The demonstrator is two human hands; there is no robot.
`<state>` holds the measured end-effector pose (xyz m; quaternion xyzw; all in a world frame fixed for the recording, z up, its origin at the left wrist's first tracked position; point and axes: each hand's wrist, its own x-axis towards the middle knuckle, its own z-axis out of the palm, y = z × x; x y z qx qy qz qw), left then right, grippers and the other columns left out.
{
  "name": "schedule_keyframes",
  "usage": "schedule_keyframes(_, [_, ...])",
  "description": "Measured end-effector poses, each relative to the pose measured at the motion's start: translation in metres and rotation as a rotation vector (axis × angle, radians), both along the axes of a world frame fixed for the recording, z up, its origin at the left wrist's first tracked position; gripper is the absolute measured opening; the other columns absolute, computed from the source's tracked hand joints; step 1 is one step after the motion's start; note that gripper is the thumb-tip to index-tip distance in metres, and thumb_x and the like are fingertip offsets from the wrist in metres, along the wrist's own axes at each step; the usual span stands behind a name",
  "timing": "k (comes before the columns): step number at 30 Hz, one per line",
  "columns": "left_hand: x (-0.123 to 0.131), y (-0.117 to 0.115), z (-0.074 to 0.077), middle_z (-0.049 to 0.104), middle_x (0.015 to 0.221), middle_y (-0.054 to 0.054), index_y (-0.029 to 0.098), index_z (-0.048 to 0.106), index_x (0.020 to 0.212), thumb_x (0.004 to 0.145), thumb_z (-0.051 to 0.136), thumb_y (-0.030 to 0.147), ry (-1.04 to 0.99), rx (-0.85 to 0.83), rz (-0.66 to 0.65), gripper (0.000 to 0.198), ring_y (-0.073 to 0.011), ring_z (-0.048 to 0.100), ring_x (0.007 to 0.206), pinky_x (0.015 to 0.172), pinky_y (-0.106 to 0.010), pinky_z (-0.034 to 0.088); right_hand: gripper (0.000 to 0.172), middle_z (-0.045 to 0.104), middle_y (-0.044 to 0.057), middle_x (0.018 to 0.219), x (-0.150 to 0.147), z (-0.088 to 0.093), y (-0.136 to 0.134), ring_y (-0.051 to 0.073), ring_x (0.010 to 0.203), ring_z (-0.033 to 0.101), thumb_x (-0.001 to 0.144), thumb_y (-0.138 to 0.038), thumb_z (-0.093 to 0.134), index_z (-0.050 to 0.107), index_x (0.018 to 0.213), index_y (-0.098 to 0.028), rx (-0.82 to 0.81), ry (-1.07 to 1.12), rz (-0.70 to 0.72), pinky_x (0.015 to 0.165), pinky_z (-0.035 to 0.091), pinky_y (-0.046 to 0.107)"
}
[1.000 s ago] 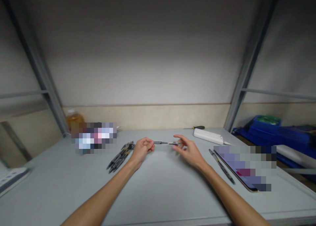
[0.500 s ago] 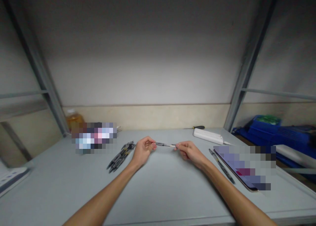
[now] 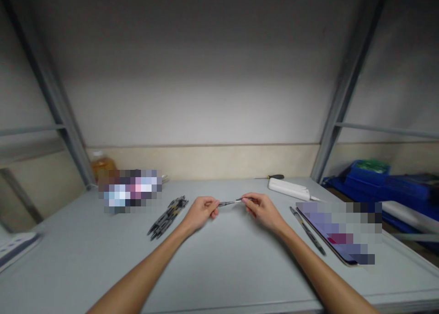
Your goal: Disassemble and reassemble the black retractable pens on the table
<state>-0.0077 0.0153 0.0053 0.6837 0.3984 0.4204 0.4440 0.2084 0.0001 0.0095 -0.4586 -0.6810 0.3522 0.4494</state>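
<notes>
A slim pen (image 3: 230, 203) is stretched between my hands, a little above the middle of the table. My left hand (image 3: 203, 209) pinches its dark end between thumb and fingers. At the other end, beside a thin pale section, my right hand (image 3: 259, 208) is closed on a dark part. Whether this is one joined piece or separate parts, I cannot tell. To the left of my left hand lies a bunch of several dark pens (image 3: 168, 218). A single dark pen (image 3: 307, 230) lies to the right of my right hand.
A white power strip-like block (image 3: 289, 189) with a cable and a screwdriver (image 3: 275, 177) lie at the back right of the grey table (image 3: 219, 268). Blue bins (image 3: 370, 174) stand beyond the right edge. An amber bottle (image 3: 103, 164) stands back left. Two areas are pixelated.
Both hands have turned slightly at the wrists. The pen tilted down to the right before; its right end is now the higher one. The visible stretch between my hands is slightly shorter.
</notes>
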Motion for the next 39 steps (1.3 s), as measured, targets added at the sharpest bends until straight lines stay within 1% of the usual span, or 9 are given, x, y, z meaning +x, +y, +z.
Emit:
schedule_keyframes(5, [0.002,-0.002,-0.004,0.054,0.05,0.001,0.015,0.062,0.064,0.071,0.057,0.032,0.009,0.042,0.104,0.019,-0.0115,0.047,0.047,0.049,-0.021,0.033,0.032,0.045,-0.004,0.045,-0.003,0.003,-0.004,0.007,0.041,0.035,0.074,-0.044,0.054,0.061,0.068,-0.014,-0.022,0.006,0.003,0.041,0.026,0.021])
schedule_keyframes(9, [0.006,-0.014,0.005,0.063,0.063,-0.004,0.018,0.067,0.072,0.072,0.056,0.022,0.124,0.293,0.211,0.011,-0.0166,0.054,0.061,0.06,-0.026,0.038,0.032,0.038,-0.006,0.039,-0.004,0.004,-0.005,0.005,0.035,0.026,0.074,-0.043,0.052,0.056,0.062,-0.014,-0.223,0.186,0.062,0.037,0.017,0.02])
schedule_keyframes(11, [0.006,-0.02,0.011,0.065,0.074,-0.007,0.02,0.068,0.076,0.075,0.054,0.02,0.144,0.466,0.174,0.014,-0.0194,0.056,0.073,0.071,-0.029,0.039,0.029,0.034,-0.008,0.039,-0.003,0.003,-0.005,0.004,0.034,0.021,0.073,-0.04,0.053,0.057,0.066,-0.012,-0.382,0.314,0.127,0.036,0.012,0.019])
schedule_keyframes(17, [-0.002,-0.023,0.014,0.065,0.077,-0.011,0.019,0.067,0.089,0.082,0.046,0.018,0.277,0.775,0.039,0.022,-0.02,0.054,0.075,0.072,-0.031,0.041,0.021,0.021,-0.012,0.04,0.005,0.003,-0.004,0.002,0.034,0.01,0.075,-0.029,0.054,0.056,0.066,-0.011,-0.725,0.511,0.332,0.033,0.006,0.016])
schedule_keyframes(23, [0.002,-0.023,0.01,0.064,0.082,-0.009,0.015,0.06,0.098,0.085,0.04,0.015,0.417,1.033,0.021,0.023,-0.0172,0.056,0.076,0.07,-0.031,0.046,0.018,0.039,-0.007,0.041,0.003,0.005,0.0,0.002,0.033,0.029,0.073,-0.027,0.063,0.056,0.067,-0.011,-0.626,0.714,0.219,0.031,0.02,0.013])
schedule_keyframes(26, [0.01,-0.028,0.009,0.063,0.089,-0.008,0.016,0.057,0.102,0.085,0.044,0.021,0.531,1.019,-0.039,0.022,-0.0171,0.056,0.084,0.076,-0.031,0.046,0.013,0.056,-0.002,0.058,-0.002,0.011,0.002,0.005,0.048,0.05,0.073,-0.025,0.064,0.057,0.073,-0.014,-0.483,0.899,0.041,0.043,0.039,0.015])
schedule_keyframes(29, [0.015,-0.032,0.01,0.062,0.094,-0.008,0.016,0.055,0.105,0.082,0.049,0.031,0.616,0.952,-0.083,0.027,-0.0183,0.055,0.089,0.08,-0.033,0.045,0.011,0.058,-0.001,0.064,-0.004,0.021,0.004,0.008,0.057,0.056,0.076,-0.027,0.059,0.056,0.078,-0.017,-0.429,1.006,-0.009,0.052,0.045,0.019])
schedule_keyframes(34, [0.01,-0.027,0.009,0.061,0.091,-0.006,0.017,0.056,0.098,0.084,0.045,0.027,0.676,0.85,0.055,0.02,-0.0183,0.053,0.088,0.081,-0.033,0.043,0.028,0.029,-0.009,0.039,0.001,0.045,0.005,0.006,0.031,0.027,0.079,-0.042,0.046,0.046,0.062,-0.019,-0.437,1.076,0.159,0.032,0.024,0.017])
schedule_keyframes(39, [0.0,-0.017,0.004,0.06,0.088,-0.005,0.018,0.057,0.089,0.085,0.041,0.023,0.777,0.759,0.16,0.017,-0.0185,0.051,0.088,0.081,-0.033,0.041,0.036,0.014,-0.009,0.036,-0.006,0.068,0.004,0.005,0.031,0.006,0.079,-0.035,0.033,0.029,0.047,-0.02,-0.503,1.006,0.111,0.028,0.008,0.016])
